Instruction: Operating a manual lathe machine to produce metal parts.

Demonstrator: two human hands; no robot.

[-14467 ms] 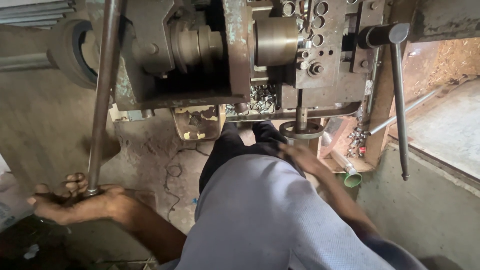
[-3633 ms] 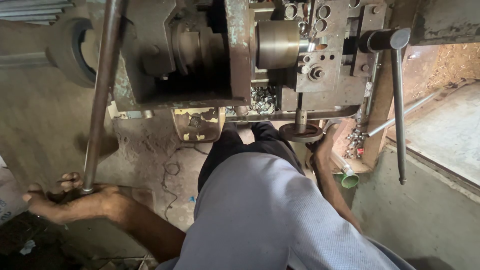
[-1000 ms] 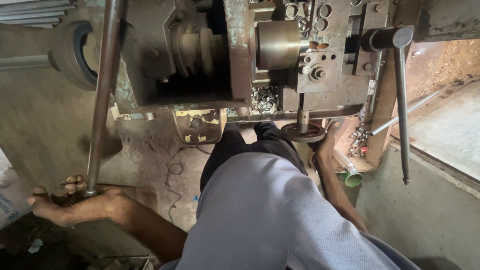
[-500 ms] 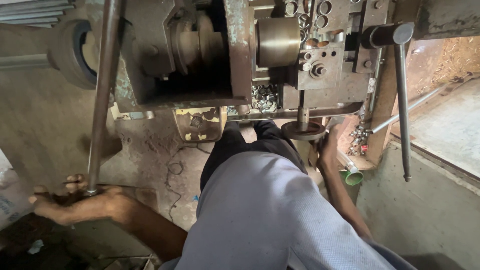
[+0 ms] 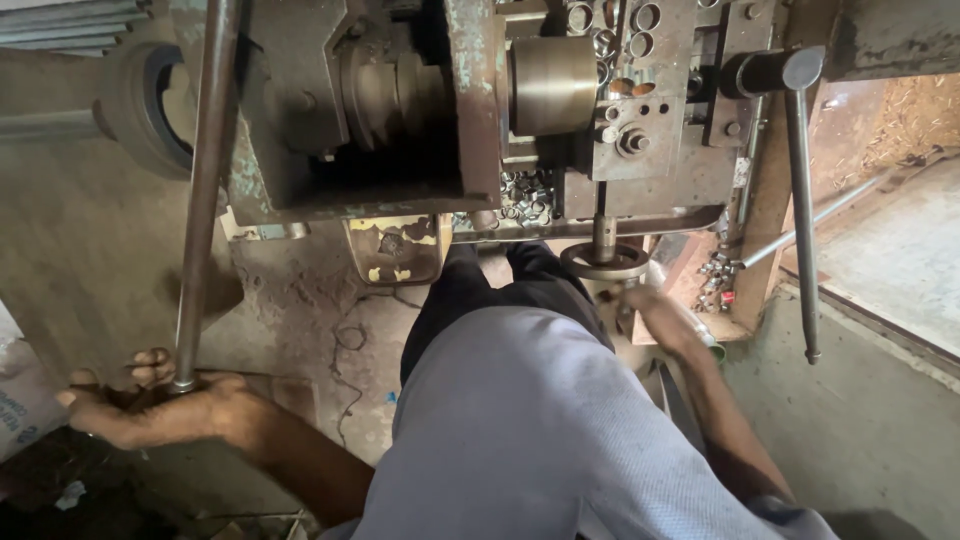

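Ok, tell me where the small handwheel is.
In the head view, the small handwheel hangs under the machine's right part, just above the right hand, right of the yellow plate.

A single head-worn camera is looking steeply down along the person's own body, so the grey-blue cloth of the shirt [image 5: 520,430] is filling the frame from the centre toward 6 o'clock, very near the lens. The view is facing forward onto the rusty grey-green metal machine [image 5: 470,110], which is spanning the top edge from 11 to 1 o'clock at close range. The bare concrete floor [image 5: 70,250] is lying farther off at 9 o'clock, and a sunlit opening is showing at 3 o'clock. No second view is sharing this scene.
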